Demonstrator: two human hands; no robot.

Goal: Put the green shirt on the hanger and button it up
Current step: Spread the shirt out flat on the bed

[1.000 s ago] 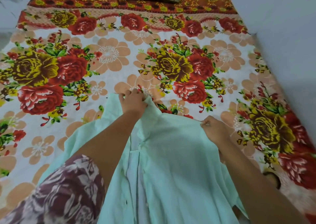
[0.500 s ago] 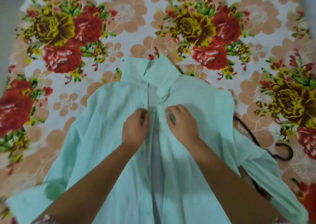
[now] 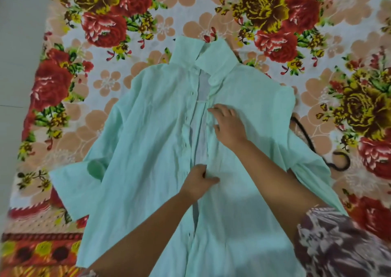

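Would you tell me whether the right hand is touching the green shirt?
Touching. The head view shows the right hand lying flat on the green shirt.

No readable text, labels, brands or numbers anywhere in view. The green shirt (image 3: 148,128) shows no tag or print; the bedsheet (image 3: 101,22) carries only a floral pattern.
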